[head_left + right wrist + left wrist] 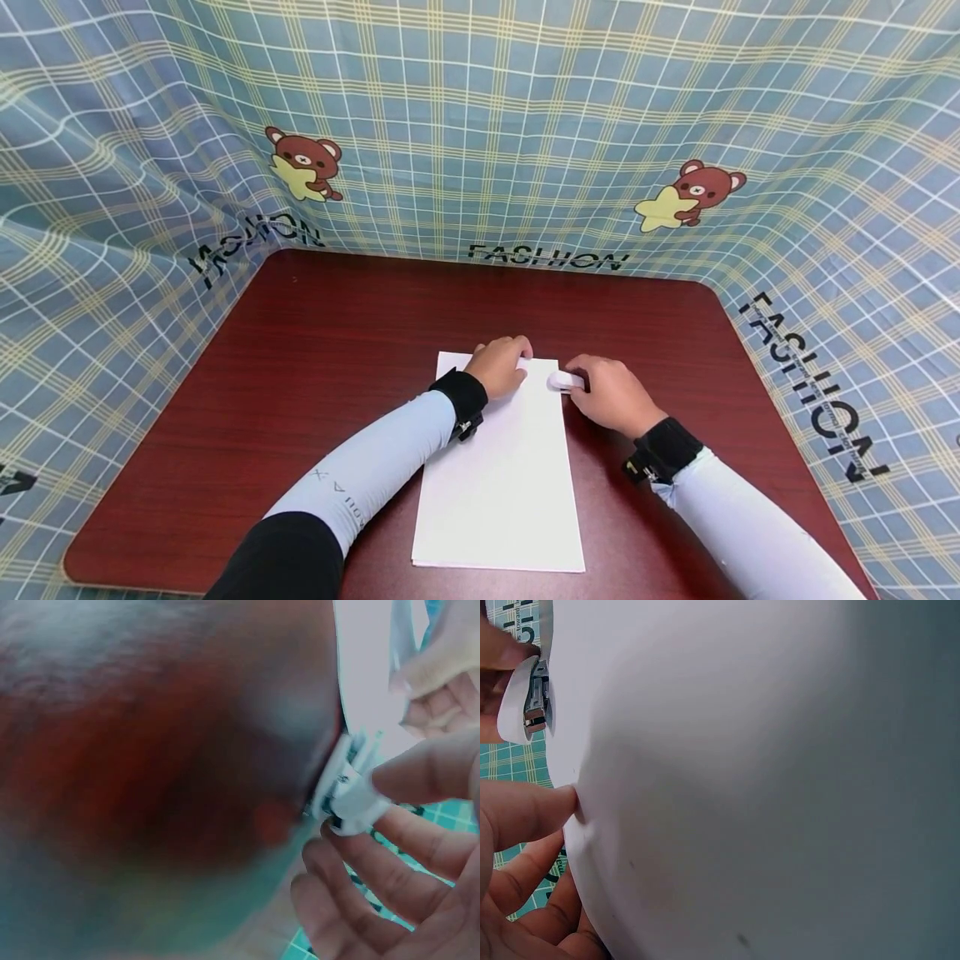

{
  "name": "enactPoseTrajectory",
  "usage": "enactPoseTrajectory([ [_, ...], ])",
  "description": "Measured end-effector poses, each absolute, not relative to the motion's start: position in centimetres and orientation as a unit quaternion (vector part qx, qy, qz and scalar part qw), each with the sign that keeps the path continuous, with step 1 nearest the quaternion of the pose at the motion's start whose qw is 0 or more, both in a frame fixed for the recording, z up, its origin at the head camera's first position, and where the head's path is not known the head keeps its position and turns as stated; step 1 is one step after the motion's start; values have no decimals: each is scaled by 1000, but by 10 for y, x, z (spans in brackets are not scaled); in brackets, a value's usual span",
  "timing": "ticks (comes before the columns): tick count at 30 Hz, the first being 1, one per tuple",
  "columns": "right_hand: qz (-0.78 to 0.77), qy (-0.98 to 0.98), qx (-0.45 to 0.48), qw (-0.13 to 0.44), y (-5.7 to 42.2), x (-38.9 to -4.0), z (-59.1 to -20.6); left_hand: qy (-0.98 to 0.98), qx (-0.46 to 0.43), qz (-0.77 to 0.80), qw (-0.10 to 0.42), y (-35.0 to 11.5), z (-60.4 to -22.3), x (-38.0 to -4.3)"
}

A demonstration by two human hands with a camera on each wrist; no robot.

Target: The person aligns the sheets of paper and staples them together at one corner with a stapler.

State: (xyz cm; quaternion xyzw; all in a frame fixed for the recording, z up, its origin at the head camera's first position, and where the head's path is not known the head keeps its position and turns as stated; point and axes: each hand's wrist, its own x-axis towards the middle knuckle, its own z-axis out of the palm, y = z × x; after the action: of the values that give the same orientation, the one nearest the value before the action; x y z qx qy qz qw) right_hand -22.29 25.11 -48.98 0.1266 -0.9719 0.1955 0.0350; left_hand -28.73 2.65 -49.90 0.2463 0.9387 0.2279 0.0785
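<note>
A stack of white paper point(495, 492) lies upright in my view on the dark red table, its exact number of sheets not visible. My left hand point(498, 367) pinches the far edge, thumb on top; in the left wrist view the thumb point(536, 814) presses the paper point(780, 787) while other fingers lie behind it. At the far right corner, my right hand point(615, 396) holds a small white stapler point(564, 381) with metal inside. In the right wrist view the stapler point(356, 806) sits between thumb and fingers, its mouth at the paper edge.
The red-brown wooden table point(300, 375) has rounded corners. A blue plaid cloth point(480, 125) printed with bears and lettering hangs behind and along both sides. Black bands with small devices point(663, 454) circle both wrists.
</note>
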Motion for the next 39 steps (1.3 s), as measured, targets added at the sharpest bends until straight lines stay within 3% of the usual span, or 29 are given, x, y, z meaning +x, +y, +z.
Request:
enactPoseTrajectory([
  [7, 202, -976, 52, 60, 244, -244, -484, 938, 250, 226, 75, 26, -499, -288],
  [18, 145, -989, -11, -40, 223, -272, -500, 937, 256, 225, 76, 25, -501, -286],
  [39, 48, -995, -39, -84, 212, -283, -511, 939, 256, 215, 86, 26, -498, -289],
])
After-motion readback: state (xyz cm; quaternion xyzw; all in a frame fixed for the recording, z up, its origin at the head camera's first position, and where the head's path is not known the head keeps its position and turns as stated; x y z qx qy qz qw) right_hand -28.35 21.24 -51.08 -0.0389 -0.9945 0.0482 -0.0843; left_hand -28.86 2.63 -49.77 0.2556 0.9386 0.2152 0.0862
